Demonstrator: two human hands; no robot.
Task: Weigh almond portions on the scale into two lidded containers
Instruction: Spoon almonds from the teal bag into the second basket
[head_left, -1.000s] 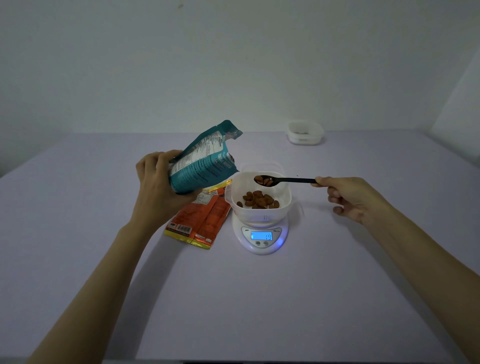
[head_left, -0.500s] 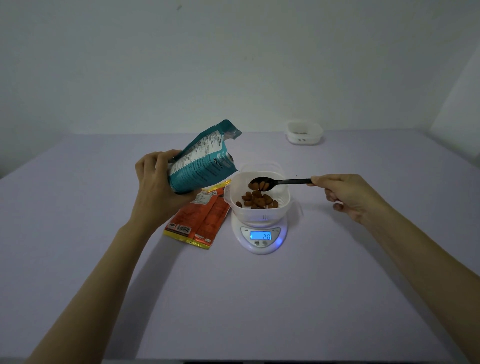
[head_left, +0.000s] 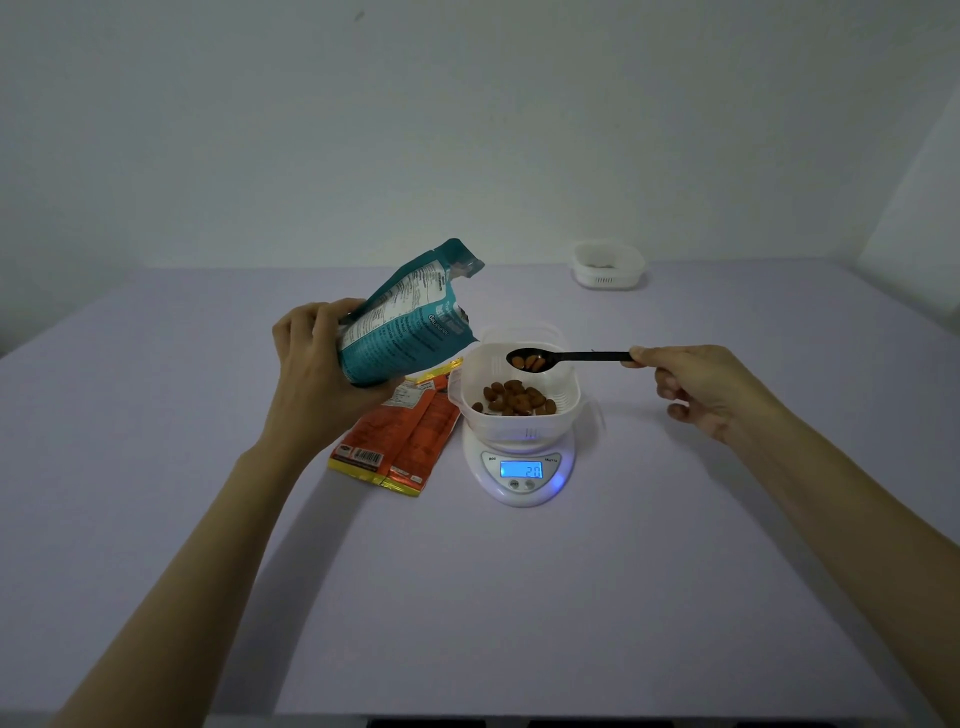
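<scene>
A white container (head_left: 563, 410) stands on the round white scale (head_left: 521, 475), whose blue display reads 20. Several almonds (head_left: 514, 400) lie in its bottom. My right hand (head_left: 701, 387) pinches the end of a black spoon (head_left: 571, 357), level over the container's far side with a few almonds in its bowl. My left hand (head_left: 317, 379) grips a teal almond bag (head_left: 402, 322), tilted with its open mouth up and to the right, just left of the container. A second white container (head_left: 608, 265) sits far back on the right.
An orange and yellow packet (head_left: 400, 441) lies flat on the lilac table (head_left: 467, 597) between the teal bag and the scale. A clear lid (head_left: 519, 332) rests behind the scale. A pale wall rises behind the table's far edge.
The spoon dipped towards the container half a second ago and now sits level again above it, still holding a few almonds. The display went from 19 to 20. The bag stayed put.
</scene>
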